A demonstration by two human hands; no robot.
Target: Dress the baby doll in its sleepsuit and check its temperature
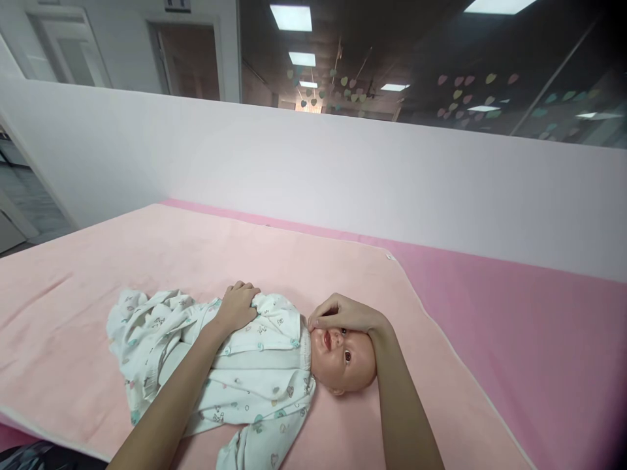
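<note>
A baby doll (343,362) lies on its back on a pale pink blanket (196,254), head to the right. It wears a white printed garment (255,372) that spreads loose to the left. My left hand (238,305) rests on the doll's chest, fingers curled into the cloth at the far side. My right hand (343,314) reaches over the doll's face, thumb and fingers pinched on the garment's collar by the chin.
The pale blanket covers a brighter pink sheet (514,326) that shows on the right. A white partition wall (343,170) runs along the far edge, with glass panes above it. A dark object (29,454) shows at the lower left corner.
</note>
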